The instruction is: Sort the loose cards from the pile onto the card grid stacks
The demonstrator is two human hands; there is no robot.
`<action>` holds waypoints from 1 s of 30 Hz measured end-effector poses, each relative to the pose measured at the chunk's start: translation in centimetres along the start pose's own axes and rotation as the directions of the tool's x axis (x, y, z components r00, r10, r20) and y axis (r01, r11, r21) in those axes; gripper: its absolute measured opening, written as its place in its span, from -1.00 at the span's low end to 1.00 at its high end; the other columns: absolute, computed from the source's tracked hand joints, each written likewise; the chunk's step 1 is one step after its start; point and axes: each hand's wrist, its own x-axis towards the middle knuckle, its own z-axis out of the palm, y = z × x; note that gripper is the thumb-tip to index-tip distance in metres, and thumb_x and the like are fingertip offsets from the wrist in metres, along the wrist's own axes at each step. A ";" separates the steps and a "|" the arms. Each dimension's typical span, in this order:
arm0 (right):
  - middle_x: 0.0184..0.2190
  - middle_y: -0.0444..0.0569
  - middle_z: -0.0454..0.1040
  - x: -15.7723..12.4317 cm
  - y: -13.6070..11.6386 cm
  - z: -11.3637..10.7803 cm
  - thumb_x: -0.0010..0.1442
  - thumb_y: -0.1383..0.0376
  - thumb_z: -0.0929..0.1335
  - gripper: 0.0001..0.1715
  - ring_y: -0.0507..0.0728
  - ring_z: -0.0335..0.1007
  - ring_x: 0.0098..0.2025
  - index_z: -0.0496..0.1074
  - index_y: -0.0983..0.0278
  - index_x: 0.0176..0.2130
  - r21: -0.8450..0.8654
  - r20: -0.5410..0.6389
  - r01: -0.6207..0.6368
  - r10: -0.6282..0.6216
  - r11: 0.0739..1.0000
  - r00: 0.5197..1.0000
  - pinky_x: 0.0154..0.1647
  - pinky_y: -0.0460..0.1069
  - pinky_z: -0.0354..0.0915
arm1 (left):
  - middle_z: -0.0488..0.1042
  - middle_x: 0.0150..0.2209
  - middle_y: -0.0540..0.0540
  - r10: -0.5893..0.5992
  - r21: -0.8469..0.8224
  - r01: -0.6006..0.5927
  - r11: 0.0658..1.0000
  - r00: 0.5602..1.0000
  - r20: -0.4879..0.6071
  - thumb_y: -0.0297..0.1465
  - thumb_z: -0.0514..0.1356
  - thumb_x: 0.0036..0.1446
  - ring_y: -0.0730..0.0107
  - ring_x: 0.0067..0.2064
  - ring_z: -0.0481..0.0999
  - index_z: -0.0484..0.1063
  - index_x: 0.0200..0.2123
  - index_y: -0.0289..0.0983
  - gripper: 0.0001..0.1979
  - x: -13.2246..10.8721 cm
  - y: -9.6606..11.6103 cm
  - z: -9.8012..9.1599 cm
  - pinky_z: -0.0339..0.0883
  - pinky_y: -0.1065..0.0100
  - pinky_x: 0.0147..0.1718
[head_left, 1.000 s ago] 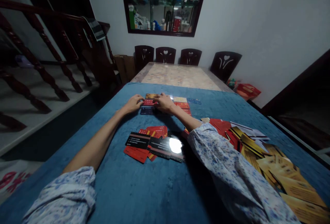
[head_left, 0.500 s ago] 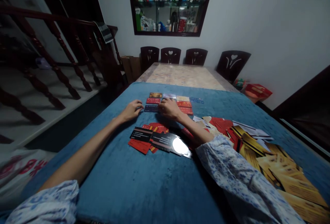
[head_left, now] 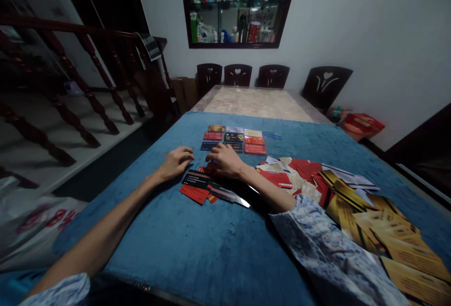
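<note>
My right hand [head_left: 226,160] reaches over the far edge of a loose pile of cards, fingers slightly spread and bent down, no card visible in them. Its fingertips are partly hidden near the red cards [head_left: 193,194]. My left hand [head_left: 176,164] hovers at the pile's left, fingers loosely bent, thumb apart, holding nothing. Black cards [head_left: 197,179] lie on top of the pile. Beyond my hands, cards lie in short rows: a dark blue card [head_left: 209,146], a black and gold card [head_left: 233,137], a red card [head_left: 255,149] and several others.
A heap of white and red cards [head_left: 278,178] and gold cards [head_left: 394,235] spreads along the right side. A blue cloth [head_left: 211,249] covers the near table; bare stone tabletop [head_left: 252,101] shows beyond. A plastic bag [head_left: 38,231] is at lower left, chairs [head_left: 237,76] behind.
My right hand has drawn back from the card rows to the pile, uncovering the black cards in the middle column. My left hand has shifted slightly nearer me. The view has turned a little.
</note>
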 end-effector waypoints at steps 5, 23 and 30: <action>0.00 0.09 0.52 -0.3 -0.7 0.2 0.38 0.09 0.31 -0.63 0.27 0.21 0.08 0.53 0.20 0.05 0.026 0.008 0.080 -0.081 0.996 0.997 -0.06 0.09 0.06 | 0.58 -0.13 -0.15 -0.022 -0.084 0.025 0.996 0.999 0.035 -0.27 0.14 0.22 0.22 -0.10 0.56 0.59 -0.33 -0.25 -0.75 -1.1 0.2 -0.6 0.43 0.17 0.02; 0.00 0.18 0.46 -0.8 -2.0 0.2 0.28 -0.05 0.34 -0.42 0.31 0.23 0.04 0.52 0.30 0.08 -0.030 0.119 0.194 -0.190 0.980 0.975 -0.05 0.15 0.13 | 0.46 -0.05 -0.10 0.033 -0.060 -0.010 0.998 0.919 0.392 -0.08 0.33 0.02 0.10 0.03 0.34 0.48 -0.07 -0.18 -0.55 -2.0 1.0 -1.7 0.22 0.08 0.13; 0.00 0.17 0.47 -0.5 -1.5 0.6 0.28 -0.01 0.33 -0.44 0.29 0.27 0.03 0.52 0.28 0.08 -0.033 0.111 0.188 -0.183 0.982 0.977 -0.08 0.11 0.13 | 0.48 -0.03 -0.11 0.040 -0.069 -0.016 0.997 0.927 0.374 -0.10 0.29 0.08 0.11 0.03 0.38 0.51 -0.02 -0.17 -0.56 -1.9 1.4 -1.7 0.25 0.10 0.13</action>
